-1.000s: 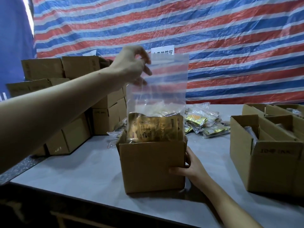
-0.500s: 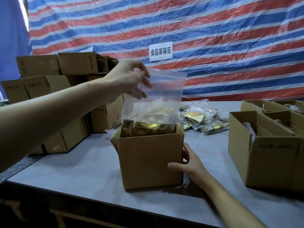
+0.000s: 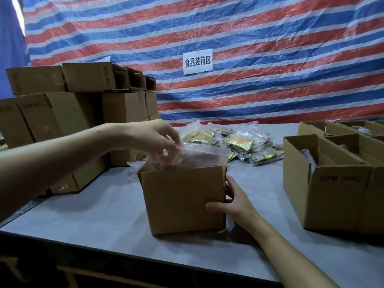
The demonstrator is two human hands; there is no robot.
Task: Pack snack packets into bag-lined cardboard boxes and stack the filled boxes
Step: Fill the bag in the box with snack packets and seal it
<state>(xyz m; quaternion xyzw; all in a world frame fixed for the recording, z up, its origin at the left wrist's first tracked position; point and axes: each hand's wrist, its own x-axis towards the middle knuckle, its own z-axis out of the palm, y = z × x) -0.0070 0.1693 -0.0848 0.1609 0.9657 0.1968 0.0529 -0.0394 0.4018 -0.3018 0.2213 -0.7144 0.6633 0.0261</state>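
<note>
1. Standing near the front edge of the grey bench was one open cardboard box, with bare bench surface on both of its sides.
2. To its left, open room ran as far as a stack of closed boxes at the bench's left end. To its right, a clear gap kept it apart from a group of open boxes.
3. Behind the box, near the back edge, lay a loose pile of snack packets. A striped red, white and blue tarp with one white sign closed off the rear.
4. Two hands were in view. The left hand reached over the box top, its fingers curled and pinching the upper edge of one clear plastic bag.
5. The right hand gripped the box's near right corner, with the thumb on the front face and the fingers around the side.
6. At least three open boxes showed on the right. The stacked boxes and the packets overlapped too much to count.
7. The box was plain brown with its flaps up. The bag rose just above its rim, crumpled and see-through, and its contents could not be made out.
</note>
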